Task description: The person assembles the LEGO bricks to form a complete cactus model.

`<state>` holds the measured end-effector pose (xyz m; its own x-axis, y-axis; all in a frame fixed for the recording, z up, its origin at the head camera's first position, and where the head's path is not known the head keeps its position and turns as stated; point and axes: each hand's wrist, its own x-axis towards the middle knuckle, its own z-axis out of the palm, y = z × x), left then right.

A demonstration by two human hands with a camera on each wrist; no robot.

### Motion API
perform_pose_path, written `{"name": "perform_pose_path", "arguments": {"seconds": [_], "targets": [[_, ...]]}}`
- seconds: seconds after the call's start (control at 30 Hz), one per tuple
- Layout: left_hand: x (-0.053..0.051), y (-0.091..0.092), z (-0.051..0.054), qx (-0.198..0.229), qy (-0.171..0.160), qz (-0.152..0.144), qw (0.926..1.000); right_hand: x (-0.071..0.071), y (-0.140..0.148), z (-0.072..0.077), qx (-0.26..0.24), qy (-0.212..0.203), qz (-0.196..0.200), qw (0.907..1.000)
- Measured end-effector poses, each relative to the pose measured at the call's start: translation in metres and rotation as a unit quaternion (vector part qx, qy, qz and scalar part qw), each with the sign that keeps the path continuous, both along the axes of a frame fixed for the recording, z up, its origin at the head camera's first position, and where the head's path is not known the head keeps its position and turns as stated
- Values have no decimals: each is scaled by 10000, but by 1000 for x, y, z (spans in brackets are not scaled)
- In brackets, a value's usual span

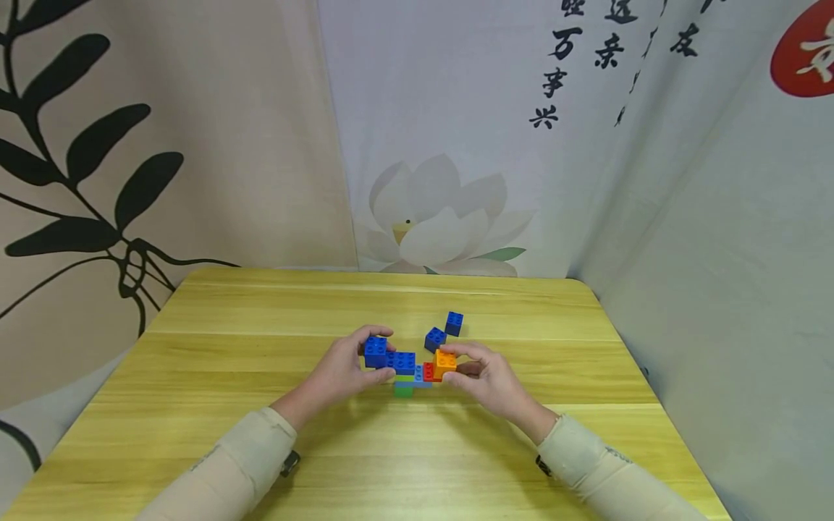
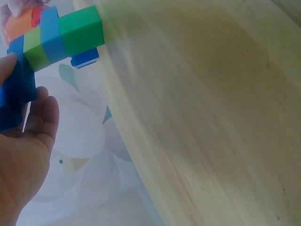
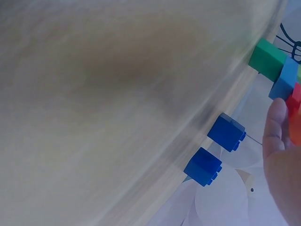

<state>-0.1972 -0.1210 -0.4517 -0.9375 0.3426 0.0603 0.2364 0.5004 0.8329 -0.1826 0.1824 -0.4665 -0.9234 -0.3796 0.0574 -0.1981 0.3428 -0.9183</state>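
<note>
Between the fingers ran joined green, light-blue and red plastic bricks (image 1: pixel 419 374); the left hand (image 1: pixel 339 373) gripped studded blue bricks (image 1: pixel 402 362), the right hand (image 1: pixel 493 380) pinched an orange brick (image 1: pixel 446 362). Beyond the right fingers, two blue cubes (image 1: pixel 435 339) stood on the yellow wooden tabletop (image 1: pixel 260 311).

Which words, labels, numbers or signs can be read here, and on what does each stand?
"万事兴": white cloth.
"远亲": same cloth.
"友": same cloth.
Red seal, characters above "万" and "友": cut off, uncertain.
Right sleeve, left sleeve: marks too small to read.
</note>
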Motion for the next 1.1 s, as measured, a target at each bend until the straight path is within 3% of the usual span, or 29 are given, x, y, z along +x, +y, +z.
{"name": "perform_pose_path", "arguments": {"seconds": [0.5, 1.1], "targets": [[0, 0, -1, 111, -57, -29, 9999, 0, -6, -1, -414, -179, 91, 9989], [1, 0, -2, 33, -6, -30, 10000, 0, -8, -3, -365, -95, -1, 9993]]}}
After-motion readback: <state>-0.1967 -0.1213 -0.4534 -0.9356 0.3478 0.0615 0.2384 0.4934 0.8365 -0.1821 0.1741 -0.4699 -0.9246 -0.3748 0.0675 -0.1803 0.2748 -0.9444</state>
